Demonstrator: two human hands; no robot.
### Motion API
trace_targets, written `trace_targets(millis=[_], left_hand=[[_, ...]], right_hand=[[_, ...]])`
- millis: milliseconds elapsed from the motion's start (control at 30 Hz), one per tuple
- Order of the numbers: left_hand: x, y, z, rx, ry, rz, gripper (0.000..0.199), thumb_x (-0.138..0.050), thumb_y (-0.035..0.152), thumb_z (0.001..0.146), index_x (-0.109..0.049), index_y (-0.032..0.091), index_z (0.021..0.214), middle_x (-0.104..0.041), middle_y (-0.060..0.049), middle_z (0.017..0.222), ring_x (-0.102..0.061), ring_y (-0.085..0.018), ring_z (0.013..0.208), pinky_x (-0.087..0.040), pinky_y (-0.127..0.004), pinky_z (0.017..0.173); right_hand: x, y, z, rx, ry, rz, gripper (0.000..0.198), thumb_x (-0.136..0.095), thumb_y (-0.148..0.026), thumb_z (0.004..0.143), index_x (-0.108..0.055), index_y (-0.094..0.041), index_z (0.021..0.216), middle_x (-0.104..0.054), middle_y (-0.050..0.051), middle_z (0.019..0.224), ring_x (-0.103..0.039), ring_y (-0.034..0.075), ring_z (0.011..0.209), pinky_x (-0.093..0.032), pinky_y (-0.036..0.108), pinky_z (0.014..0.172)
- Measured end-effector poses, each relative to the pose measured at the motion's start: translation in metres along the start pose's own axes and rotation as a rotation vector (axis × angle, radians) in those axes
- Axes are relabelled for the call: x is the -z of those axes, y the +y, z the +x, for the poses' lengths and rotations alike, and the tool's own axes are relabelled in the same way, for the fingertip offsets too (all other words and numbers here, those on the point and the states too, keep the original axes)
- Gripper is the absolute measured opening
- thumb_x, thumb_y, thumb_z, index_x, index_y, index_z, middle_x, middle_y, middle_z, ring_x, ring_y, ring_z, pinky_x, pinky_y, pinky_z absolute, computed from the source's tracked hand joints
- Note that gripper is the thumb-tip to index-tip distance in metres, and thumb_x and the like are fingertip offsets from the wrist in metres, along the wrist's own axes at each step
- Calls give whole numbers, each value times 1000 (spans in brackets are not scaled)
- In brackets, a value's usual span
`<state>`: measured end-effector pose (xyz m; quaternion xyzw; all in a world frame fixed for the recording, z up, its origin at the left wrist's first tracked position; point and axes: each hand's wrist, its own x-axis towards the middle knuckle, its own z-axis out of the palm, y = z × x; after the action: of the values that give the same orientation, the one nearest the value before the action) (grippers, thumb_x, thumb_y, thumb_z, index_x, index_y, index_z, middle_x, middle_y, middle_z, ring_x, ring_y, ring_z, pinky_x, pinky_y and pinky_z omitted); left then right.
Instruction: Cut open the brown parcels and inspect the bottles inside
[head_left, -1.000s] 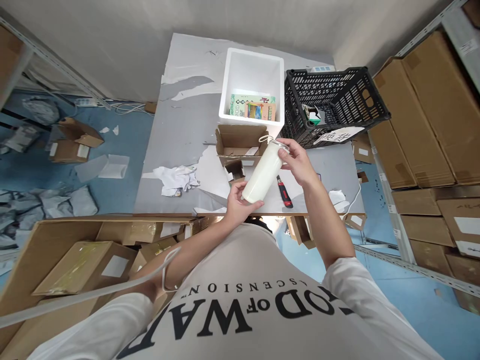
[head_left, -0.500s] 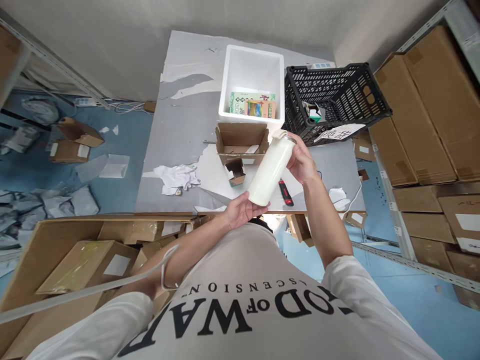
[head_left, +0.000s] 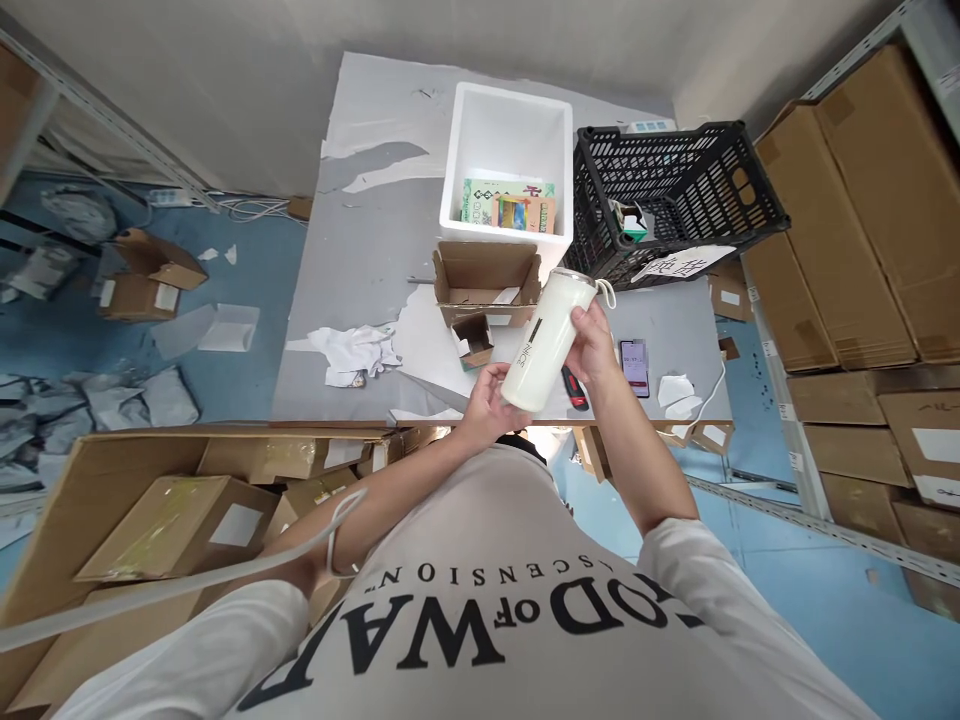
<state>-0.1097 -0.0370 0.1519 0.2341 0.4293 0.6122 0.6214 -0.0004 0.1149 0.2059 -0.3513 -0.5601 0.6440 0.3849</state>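
Observation:
A cream-white bottle (head_left: 549,340) with a silver rim and dark lettering is held tilted over the table's front edge, its top pointing up and right. Fingers of my left hand (head_left: 489,408) are closed about its base. My right hand (head_left: 592,345) grips its upper right side, just below the lid's strap loop (head_left: 606,292). Beyond the bottle stands an open cardboard box (head_left: 486,270), with a small open carton (head_left: 472,340) in front of it. A red and black box cutter (head_left: 574,390) lies partly hidden behind the bottle and right forearm.
A white foam box (head_left: 510,120) holding printed packs and a black plastic crate (head_left: 675,180) stand at the back. Crumpled paper (head_left: 352,352) lies on the left, a phone (head_left: 634,368) on the right. A large carton (head_left: 135,455) with boxes inside sits beside my left arm.
The bottle has turned about its length: dark lettering now faces me and its strap loop has swung to the right. My right hand has lowered slightly, uncovering the phone.

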Motion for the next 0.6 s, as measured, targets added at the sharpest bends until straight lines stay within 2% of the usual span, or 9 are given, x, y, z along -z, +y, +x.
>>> trace_targets(millis=[100,133,200,333,467,533,600], left_hand=[[0,10,-4,251,-143,-201,76,-75,67,64,-48,26,121,-55,-12,131,-61,-31,113,-50,-50,93],[0,12,-5,307,-159,-240,71,-73,65,68,-48,26,122,-58,-12,129,-63,-31,109,-50,-51,93],[-1,14,-7,335,-143,-266,66,-79,54,68,-48,25,119,-62,-10,123,-66,-29,105,-49,-51,96],[1,11,-6,274,-85,-226,62,-86,40,62,-48,25,109,-66,-5,114,-66,-24,101,-50,-50,98],[6,5,-3,158,10,-107,66,-88,38,58,-45,26,105,-66,-1,105,-66,-19,96,-51,-44,93],[10,1,0,89,53,-32,70,-90,37,54,-45,25,107,-66,-2,105,-65,-18,95,-51,-42,92],[13,-5,3,24,81,49,73,-91,36,51,-46,24,107,-63,-4,112,-64,-18,98,-51,-40,92]], right_hand=[[3,2,-1,12,-26,65,80,-61,-77,66,-47,-32,130,-67,6,113,-64,28,105,-55,45,84],[3,3,-2,15,-42,85,79,-61,-77,66,-48,-31,129,-67,7,114,-64,29,106,-55,46,84],[3,5,-2,15,-81,106,78,-60,-77,67,-48,-31,129,-66,8,118,-63,29,109,-55,46,85],[5,8,-1,11,-90,-3,86,-55,-82,67,-44,-32,136,-59,9,129,-59,29,115,-54,45,87],[14,-4,-3,134,95,-265,86,-60,-78,70,-36,-38,143,-44,6,144,-53,26,123,-53,41,88],[20,-17,-7,208,130,-401,80,-63,-71,73,-38,-39,141,-43,5,143,-52,26,121,-53,40,87],[23,-30,-12,227,66,-495,69,-67,-65,74,-48,-36,134,-50,6,134,-55,26,113,-54,38,84]])
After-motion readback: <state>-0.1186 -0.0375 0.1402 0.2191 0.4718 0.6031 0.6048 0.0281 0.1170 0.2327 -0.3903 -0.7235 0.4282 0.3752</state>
